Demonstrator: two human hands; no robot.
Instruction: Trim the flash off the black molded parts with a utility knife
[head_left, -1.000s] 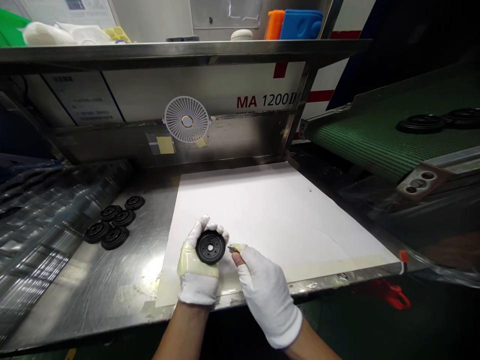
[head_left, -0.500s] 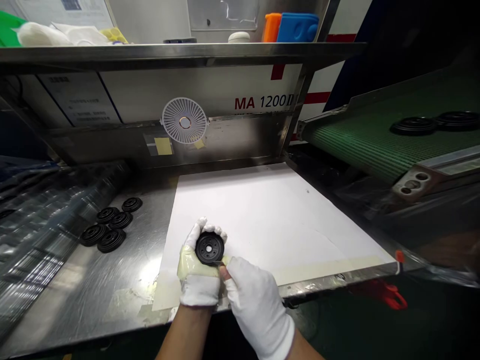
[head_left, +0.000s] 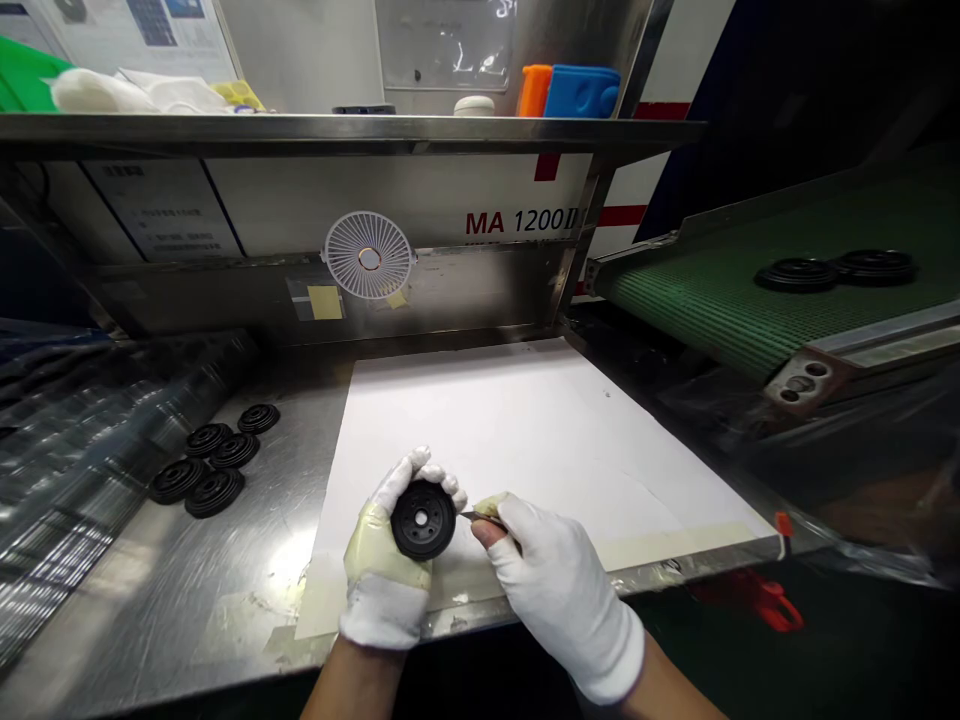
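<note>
A round black grooved wheel (head_left: 406,523) with a hole at its centre rests in my left hand (head_left: 385,560), which wears a white and yellowish glove, fingers curled round the rim. In my right hand (head_left: 559,575), also gloved in white with the thumb tip bare, a small pointed blade (head_left: 474,516) is pinched. Its tip is close to the right edge of the wheel; whether it touches, I cannot tell. Several similar black wheels (head_left: 214,492) lie in a group on the metal table to the left.
White paper (head_left: 517,430) covers the middle of the metal table (head_left: 180,600). Clear plastic trays (head_left: 97,470) stand at the left. A green conveyor (head_left: 697,300) carries black wheels (head_left: 796,274) at the right. A small fan (head_left: 368,256) hangs beneath the shelf (head_left: 435,132).
My right hand has moved right with the blade, from the wheel's lower edge to its right side. The wheel has shifted slightly down in view. The camera has tilted a little.
</note>
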